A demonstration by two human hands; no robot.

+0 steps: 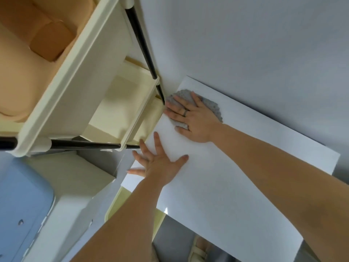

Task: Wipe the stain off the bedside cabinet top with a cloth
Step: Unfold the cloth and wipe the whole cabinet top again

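Note:
The white bedside cabinet top (236, 176) fills the middle and right of the head view. A grey cloth (213, 105) lies at its far left corner, close to the wall. My right hand (190, 120) presses flat on the cloth with fingers spread; a ring shows on one finger. My left hand (158, 163) rests flat and open on the cabinet's left edge, fingers spread, holding nothing. No stain is visible on the bare white surface.
A cream shelf trolley (79, 87) with black poles (143, 46) stands tight against the cabinet's left side. The grey-white wall (245, 35) runs behind. A blue and white unit (28, 214) sits lower left. A sandalled foot (198, 250) shows below.

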